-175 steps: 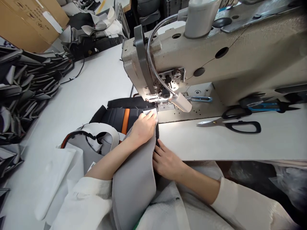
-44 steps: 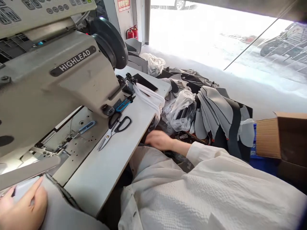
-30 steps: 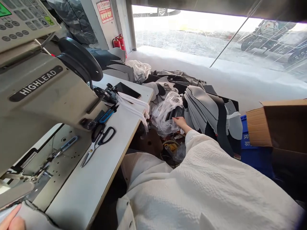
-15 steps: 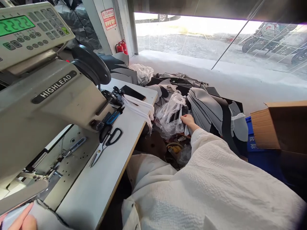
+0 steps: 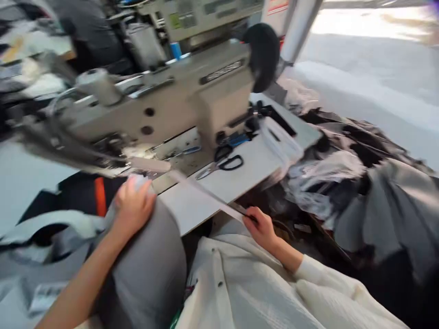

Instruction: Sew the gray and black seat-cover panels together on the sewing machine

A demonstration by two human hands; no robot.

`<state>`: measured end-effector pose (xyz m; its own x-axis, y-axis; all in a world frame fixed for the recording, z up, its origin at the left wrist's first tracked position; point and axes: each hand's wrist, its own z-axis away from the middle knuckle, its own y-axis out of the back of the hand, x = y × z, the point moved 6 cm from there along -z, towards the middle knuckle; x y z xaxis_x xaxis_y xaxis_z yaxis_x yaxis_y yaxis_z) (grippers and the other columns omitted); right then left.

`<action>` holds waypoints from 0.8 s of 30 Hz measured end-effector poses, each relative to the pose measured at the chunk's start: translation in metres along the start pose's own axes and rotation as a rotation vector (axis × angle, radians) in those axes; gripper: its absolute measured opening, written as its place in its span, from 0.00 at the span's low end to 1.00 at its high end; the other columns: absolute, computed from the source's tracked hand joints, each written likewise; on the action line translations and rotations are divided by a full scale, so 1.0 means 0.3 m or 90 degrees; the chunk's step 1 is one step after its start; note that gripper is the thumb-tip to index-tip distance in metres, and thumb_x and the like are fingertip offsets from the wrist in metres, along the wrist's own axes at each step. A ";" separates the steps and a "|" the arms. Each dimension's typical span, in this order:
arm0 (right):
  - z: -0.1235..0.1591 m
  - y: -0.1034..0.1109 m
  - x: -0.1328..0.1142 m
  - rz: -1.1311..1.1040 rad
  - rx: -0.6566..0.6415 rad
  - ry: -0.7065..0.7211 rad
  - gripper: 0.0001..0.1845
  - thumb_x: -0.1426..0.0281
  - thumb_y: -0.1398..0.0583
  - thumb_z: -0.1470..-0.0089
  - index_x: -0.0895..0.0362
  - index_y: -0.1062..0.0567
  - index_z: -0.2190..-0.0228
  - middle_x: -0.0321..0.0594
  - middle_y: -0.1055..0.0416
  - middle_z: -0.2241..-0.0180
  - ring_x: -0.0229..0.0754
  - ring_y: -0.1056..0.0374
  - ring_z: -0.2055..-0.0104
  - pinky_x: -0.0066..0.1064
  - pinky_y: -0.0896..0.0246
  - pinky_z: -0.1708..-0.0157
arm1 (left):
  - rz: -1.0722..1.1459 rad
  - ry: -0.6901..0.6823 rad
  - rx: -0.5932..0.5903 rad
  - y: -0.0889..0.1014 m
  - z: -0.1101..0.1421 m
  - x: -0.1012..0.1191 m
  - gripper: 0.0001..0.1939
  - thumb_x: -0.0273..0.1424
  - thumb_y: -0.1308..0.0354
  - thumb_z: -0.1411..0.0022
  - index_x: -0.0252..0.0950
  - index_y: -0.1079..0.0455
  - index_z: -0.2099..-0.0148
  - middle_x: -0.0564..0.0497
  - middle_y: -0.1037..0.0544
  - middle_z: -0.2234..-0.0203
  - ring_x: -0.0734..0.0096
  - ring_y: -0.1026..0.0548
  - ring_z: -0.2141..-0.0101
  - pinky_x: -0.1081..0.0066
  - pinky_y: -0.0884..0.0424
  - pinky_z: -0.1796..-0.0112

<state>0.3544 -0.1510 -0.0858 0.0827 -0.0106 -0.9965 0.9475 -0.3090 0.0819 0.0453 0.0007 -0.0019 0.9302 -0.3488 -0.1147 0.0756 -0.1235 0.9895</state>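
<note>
Gripping a pale strip (image 5: 209, 195) by one end, the right hand (image 5: 263, 229) risks snagging it on the scissors (image 5: 213, 167) if it sags, while the left hand (image 5: 134, 201) clasps grey fabric (image 5: 152, 260) beside the sewing machine (image 5: 183, 103).

A sewing workshop, with an industrial sewing machine (image 5: 185, 100) and piled fabric (image 5: 387, 201).

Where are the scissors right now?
In the head view, the scissors lie on the white tabletop, right of centre, in front of the sewing machine and just beyond the pale strip in the right hand.
</note>
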 end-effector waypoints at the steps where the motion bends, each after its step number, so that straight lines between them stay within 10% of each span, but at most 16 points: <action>1: -0.004 -0.025 -0.032 0.028 -0.038 0.072 0.08 0.64 0.37 0.53 0.53 0.32 0.76 0.33 0.34 0.81 0.38 0.38 0.79 0.29 0.40 0.80 | -0.004 -0.043 -0.052 -0.013 0.040 0.037 0.23 0.36 0.54 0.35 0.32 0.36 0.41 0.33 0.42 0.41 0.45 0.42 0.43 0.49 0.41 0.47; 3: -0.035 -0.065 -0.118 0.199 -0.062 0.303 0.02 0.70 0.40 0.49 0.51 0.28 0.69 0.36 0.32 0.78 0.38 0.36 0.77 0.30 0.40 0.79 | 0.004 -0.141 -0.127 -0.026 0.131 0.118 0.28 0.41 0.51 0.36 0.38 0.45 0.36 0.35 0.45 0.38 0.47 0.45 0.40 0.46 0.45 0.45; 7: -0.085 -0.215 -0.217 0.560 -0.138 0.560 0.22 0.77 0.49 0.43 0.49 0.31 0.49 0.40 0.32 0.73 0.40 0.36 0.74 0.31 0.39 0.75 | -0.016 -0.295 -0.155 -0.014 0.313 0.183 0.39 0.52 0.48 0.41 0.44 0.55 0.33 0.42 0.50 0.35 0.47 0.51 0.37 0.43 0.54 0.42; 14: -0.029 -0.477 -0.299 0.528 -0.551 0.670 0.18 0.63 0.40 0.46 0.54 0.28 0.53 0.44 0.29 0.64 0.46 0.35 0.65 0.38 0.39 0.66 | -0.059 -0.444 -0.126 0.026 0.389 0.040 0.33 0.48 0.53 0.36 0.40 0.50 0.34 0.42 0.45 0.37 0.55 0.48 0.38 0.51 0.56 0.40; 19: -0.242 -0.622 -0.282 0.526 -0.419 0.642 0.24 0.81 0.46 0.47 0.59 0.31 0.49 0.53 0.36 0.47 0.51 0.40 0.47 0.43 0.44 0.51 | -0.022 -0.628 -0.158 0.042 0.379 0.230 0.11 0.31 0.50 0.35 0.35 0.29 0.54 0.43 0.28 0.49 0.62 0.31 0.51 0.63 0.38 0.51; 24: -0.323 -0.728 -0.219 0.467 -0.514 0.627 0.19 0.83 0.48 0.46 0.59 0.26 0.56 0.47 0.29 0.56 0.47 0.36 0.53 0.38 0.41 0.55 | -0.036 -0.664 -0.253 -0.094 0.391 0.383 0.10 0.29 0.47 0.37 0.32 0.27 0.59 0.42 0.22 0.63 0.67 0.26 0.64 0.67 0.35 0.62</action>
<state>0.1720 0.0093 -0.0366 0.4700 0.8133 -0.3430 0.4857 0.0862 0.8699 0.1079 -0.1447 -0.0532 0.1793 -0.9838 0.0067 0.3910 0.0775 0.9171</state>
